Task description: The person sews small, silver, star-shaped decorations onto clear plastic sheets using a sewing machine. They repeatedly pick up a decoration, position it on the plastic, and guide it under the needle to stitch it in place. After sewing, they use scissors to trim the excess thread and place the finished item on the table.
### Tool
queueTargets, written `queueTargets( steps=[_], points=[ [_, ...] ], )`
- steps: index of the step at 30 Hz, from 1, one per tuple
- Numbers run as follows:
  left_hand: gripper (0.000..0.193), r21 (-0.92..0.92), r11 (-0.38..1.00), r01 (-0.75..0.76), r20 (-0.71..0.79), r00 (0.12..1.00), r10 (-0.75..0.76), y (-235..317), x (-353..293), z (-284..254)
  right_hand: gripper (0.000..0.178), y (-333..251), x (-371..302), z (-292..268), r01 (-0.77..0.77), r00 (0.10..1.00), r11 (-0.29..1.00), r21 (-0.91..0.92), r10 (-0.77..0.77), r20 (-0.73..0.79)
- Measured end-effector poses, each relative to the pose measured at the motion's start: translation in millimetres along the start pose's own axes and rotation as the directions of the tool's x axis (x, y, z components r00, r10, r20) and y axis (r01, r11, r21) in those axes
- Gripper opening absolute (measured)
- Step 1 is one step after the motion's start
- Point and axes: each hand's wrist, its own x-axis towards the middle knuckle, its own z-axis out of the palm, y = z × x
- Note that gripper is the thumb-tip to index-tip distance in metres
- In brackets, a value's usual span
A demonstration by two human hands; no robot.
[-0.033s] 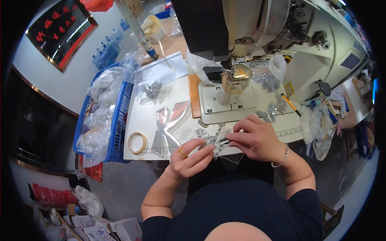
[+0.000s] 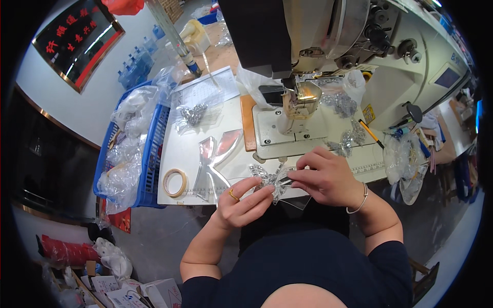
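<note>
A silver, sparkling butterfly-shaped applique [image 2: 263, 172] lies at the table's front edge, on top of a clear sheet [image 2: 297, 203] whose corner sticks out past the edge. My left hand [image 2: 245, 201] is closed on the applique's near left side, fingertips pressing it. From the right, my right hand [image 2: 324, 176] pinches a slim metal tool that looks like tweezers [image 2: 289, 179], its tip at the applique's right wing. The fingers hide most of the tool. Left of my hands lie clear, silver-edged cut shapes [image 2: 209, 167].
A sewing machine [image 2: 303, 110] stands just beyond my hands. At left are a tape roll [image 2: 175, 183] and a blue basket [image 2: 153, 154] of plastic bags. Bagged silver pieces [image 2: 193, 114] lie on papers; more silver appliques [image 2: 352, 137] and a yellow pen [image 2: 371, 133] lie at right.
</note>
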Motion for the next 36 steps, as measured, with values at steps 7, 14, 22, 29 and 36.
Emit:
queueTargets(
  steps=[7, 14, 22, 29, 36],
  points=[
    [0.015, -0.028, 1.000, 0.002, -0.006, 1.000, -0.002, 0, -3, 2, 0.015, 6, -1, 5, -0.015, 1.000, 0.995, 0.098, 0.014, 0.011],
    [0.016, -0.051, 0.999, 0.007, -0.003, 1.000, -0.007, 0, -3, 4, 0.016, 10, -5, 10, -0.063, 0.998, 0.983, 0.173, 0.061, 0.015],
    [0.014, -0.186, 0.981, 0.063, -0.014, 0.998, -0.067, -2, -4, 4, 0.015, 19, -3, 7, -0.067, 0.995, 0.936, 0.346, 0.035, 0.098],
    [0.014, -0.366, 0.911, 0.191, -0.017, 0.977, -0.212, -3, -11, 11, 0.014, 28, 3, 10, -0.040, 0.987, 0.870, 0.492, -0.043, 0.156],
    [0.018, -0.648, 0.298, 0.701, 0.314, 0.603, -0.733, -5, -12, 11, 0.056, 41, -14, 8, -0.198, 0.974, 0.588, 0.784, 0.207, 0.091]
  ],
)
